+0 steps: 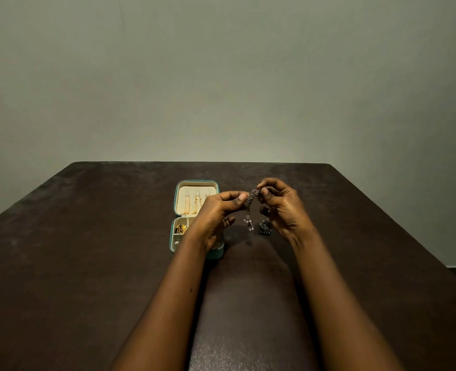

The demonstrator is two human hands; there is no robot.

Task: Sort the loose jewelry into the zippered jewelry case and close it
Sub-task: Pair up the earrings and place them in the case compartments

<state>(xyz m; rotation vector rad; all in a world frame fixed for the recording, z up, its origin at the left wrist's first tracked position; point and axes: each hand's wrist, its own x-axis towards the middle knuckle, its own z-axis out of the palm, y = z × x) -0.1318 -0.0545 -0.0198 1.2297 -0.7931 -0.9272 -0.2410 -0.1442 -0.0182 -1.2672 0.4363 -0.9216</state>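
Jewelry case point(178, 186): open, toward table point(87, 236) far edge, gold pieces inside | left hand point(216, 212), right hand point(280, 207): close together, both pinching hanging silver dangling piece point(249, 210) | dark earring point(265, 226): on table beside right hand.

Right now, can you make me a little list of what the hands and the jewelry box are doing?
left hand: pinches the silver dangly piece
right hand: pinches the same piece's top end
silver dangly piece: hangs between the hands, above the table
dark beaded piece: beside the right hand, seemingly on the table
jewelry case: open, partly behind the left hand
lid: gold chains inside
tray: gold pieces in one compartment
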